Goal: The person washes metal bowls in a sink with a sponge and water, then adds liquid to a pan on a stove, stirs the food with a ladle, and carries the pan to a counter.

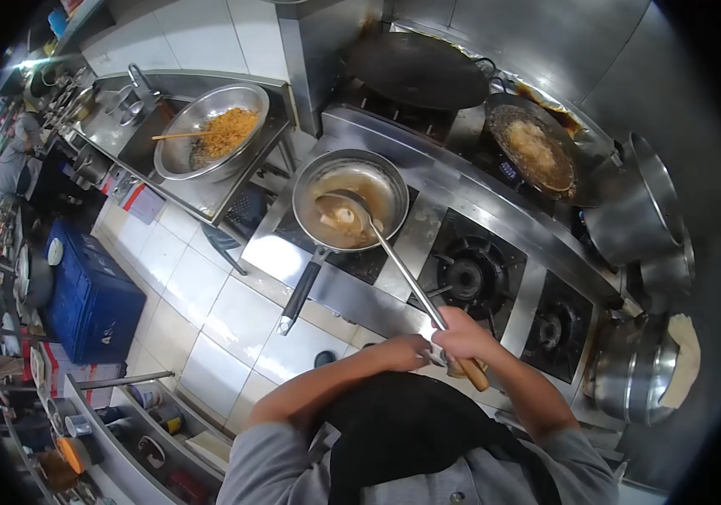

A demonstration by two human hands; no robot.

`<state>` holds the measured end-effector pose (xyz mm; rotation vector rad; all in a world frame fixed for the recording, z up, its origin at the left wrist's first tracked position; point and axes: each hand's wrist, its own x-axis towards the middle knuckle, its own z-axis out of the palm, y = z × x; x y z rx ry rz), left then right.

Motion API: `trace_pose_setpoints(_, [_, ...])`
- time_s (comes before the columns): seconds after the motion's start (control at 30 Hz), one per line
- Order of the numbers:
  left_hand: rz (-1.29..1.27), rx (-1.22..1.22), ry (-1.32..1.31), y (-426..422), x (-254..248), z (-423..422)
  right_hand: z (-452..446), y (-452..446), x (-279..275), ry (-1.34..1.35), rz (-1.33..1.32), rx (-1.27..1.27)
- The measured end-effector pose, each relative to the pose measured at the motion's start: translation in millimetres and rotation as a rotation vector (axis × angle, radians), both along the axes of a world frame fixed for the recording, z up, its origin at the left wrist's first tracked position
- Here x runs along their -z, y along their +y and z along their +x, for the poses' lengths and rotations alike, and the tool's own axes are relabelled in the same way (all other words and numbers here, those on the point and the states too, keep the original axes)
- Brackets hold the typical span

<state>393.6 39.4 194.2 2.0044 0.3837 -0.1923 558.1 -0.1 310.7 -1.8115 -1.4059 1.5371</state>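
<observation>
Grips a long ladle (407,273) in the right hand (464,337), fingers closed tightly around the metal shaft just above the wooden end. Holds the left hand (408,352) just beside it, to the left, with fingers bent; cannot tell whether around anything. Between the two hands, a small thing, mostly hidden.

From the right hand, slants the ladle far and left, its head dipped in the brown liquid (365,189) of a pan (306,189). Under that pan, the near-left part of the metal stove surface (424,202); off its near edge, a black handle (302,290). Right of the pan, a burner (466,278), then a second burner (551,330).

On the raised far part, a wide dark pan (415,71) at left and a frying pan (558,139) with pale golden food (529,145) at right. Along the right side, a tall pot (630,206) and, nearer, a rounded pot (625,374) beside a pale cloth (684,362).

Far left, a metal bowl (171,156) of orange-yellow food (230,130), crossed by a wooden stick (177,135). Nearer, on the tiled floor (226,320), a blue box (95,286).
</observation>
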Motion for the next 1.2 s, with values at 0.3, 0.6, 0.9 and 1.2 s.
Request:
trace_pose_setpoints(0.3, [0.276, -0.534, 0.461, -17.7, 181.2, -317.2, -18.3, -30.6, -8.3, -0.355, -0.056, -0.094])
trace_pose_setpoints(0.6, [-0.253, -0.964, 0.714, -42.2, 173.7, -403.7, -38.7, 21.4, 38.6, -0.496, 0.240, 0.075])
trace_pose_setpoints(0.9, [-0.267, -1.140, 0.517, -25.4, 187.0, -411.1, -46.8, 48.6, 26.8, -0.637, 0.272, 0.229])
trace_pose_setpoints(1.2, [-0.329, -1.159, 0.583, -21.0, 184.4, -440.1, -78.1, 50.9, 58.3, -0.443, 0.144, 0.234])
